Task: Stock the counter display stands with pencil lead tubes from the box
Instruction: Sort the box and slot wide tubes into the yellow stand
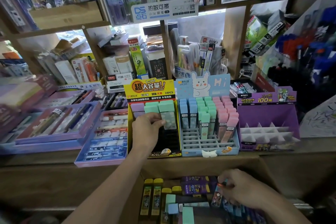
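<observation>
My left hand (pixel 147 125) pinches a green-capped lead tube (pixel 168 114) standing in the back rows of the yellow display stand (pixel 130 118), beside other green and purple tubes. My right hand (pixel 241 187) is down in the cardboard box (pixel 200 165) and grips a red-capped tube (pixel 221 185). The box holds several tubes with yellow, green, blue and purple caps. To the right of the yellow stand is the blue rabbit stand (pixel 209 143), partly filled with blue, green and pink tubes. The purple stand (pixel 267 114) at far right shows only its white dividers.
Purple trays of pens (pixel 54 123) lie on the counter at left. Wooden shelves packed with stationery rise behind the stands. A rack of blue and red pens (pixel 309 51) leans in at the right. The box sits below the counter's front edge.
</observation>
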Motion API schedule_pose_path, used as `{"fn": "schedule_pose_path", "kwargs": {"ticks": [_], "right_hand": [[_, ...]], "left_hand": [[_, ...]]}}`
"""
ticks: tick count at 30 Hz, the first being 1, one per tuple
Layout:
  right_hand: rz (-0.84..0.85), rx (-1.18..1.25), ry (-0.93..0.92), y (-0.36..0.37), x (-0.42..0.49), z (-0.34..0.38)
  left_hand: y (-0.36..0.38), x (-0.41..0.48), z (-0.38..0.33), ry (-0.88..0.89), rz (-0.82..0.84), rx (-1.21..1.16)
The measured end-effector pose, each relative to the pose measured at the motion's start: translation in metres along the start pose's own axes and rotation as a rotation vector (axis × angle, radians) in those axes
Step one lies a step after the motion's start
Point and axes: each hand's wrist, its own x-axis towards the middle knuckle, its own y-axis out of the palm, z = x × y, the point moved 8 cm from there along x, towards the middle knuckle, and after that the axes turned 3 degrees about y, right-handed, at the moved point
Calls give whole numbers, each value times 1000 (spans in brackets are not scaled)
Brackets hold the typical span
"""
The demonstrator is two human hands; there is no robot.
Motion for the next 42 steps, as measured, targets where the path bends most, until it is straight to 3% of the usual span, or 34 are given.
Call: {"fn": "schedule_pose_path", "kwargs": {"ticks": [15, 25, 29, 36, 42], "right_hand": [[-19, 28, 16, 2, 4, -4], [-84, -53, -211, 12, -29, 46], [-45, -122, -272, 27, -41, 60], [-31, -396, -315, 49, -60, 60], [-102, -564, -274, 65, -66, 44]], "left_hand": [[3, -5, 2, -45, 53, 222], [-28, -88, -45, 233, 48, 7], [-11, -135, -31, 127, 250, -36], [28, -198, 32, -229, 775, 155], [40, -225, 47, -363, 844, 72]]}}
